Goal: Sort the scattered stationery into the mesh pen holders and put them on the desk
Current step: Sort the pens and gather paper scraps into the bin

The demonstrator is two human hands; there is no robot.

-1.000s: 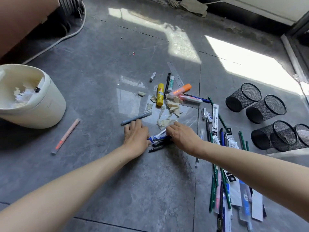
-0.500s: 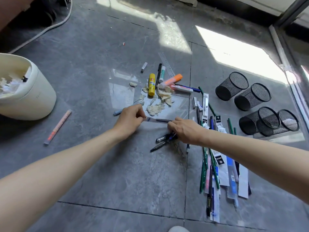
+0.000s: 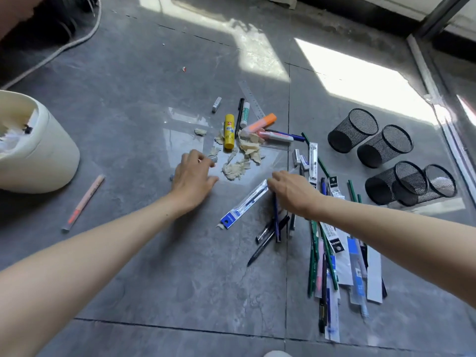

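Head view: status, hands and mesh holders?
Left hand open beside torn paper scraps. Right hand at blue-carded clear pen packet, grip unclear. Four black mesh pen holders lying sideways.

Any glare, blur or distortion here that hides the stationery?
Head view: sun patches blow out the floor beyond the mesh pen holders; the clear plastic sheet beside the glue stick reflects glare; wide-angle bows the frame edges; pens look sharp.

packaged pen (image 3: 243,207) swung diagonal, left hand (image 3: 193,176) moved to scraps (image 3: 235,167)
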